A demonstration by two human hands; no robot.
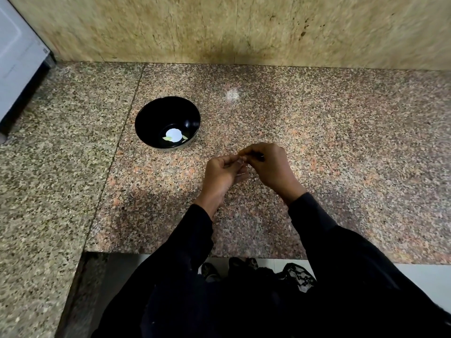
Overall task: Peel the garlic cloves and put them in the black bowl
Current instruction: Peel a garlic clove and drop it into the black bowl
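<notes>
Black bowl [156,118]: sits on the granite counter [341,142], left of and beyond both hands; glossy and rigid; a bright glare and two pale pieces, probably peeled cloves, lie at its bottom.
Left hand [220,175]: fingers curled, pinching one end of the clove.
Garlic clove [241,157]: held between both hands' fingertips above the counter, mostly hidden; likely light, firm, slick once bared, with papery skin best nipped at a tip.
Right hand [267,164]: fingertips pinched at the clove, apparently pulling skin.
</notes>
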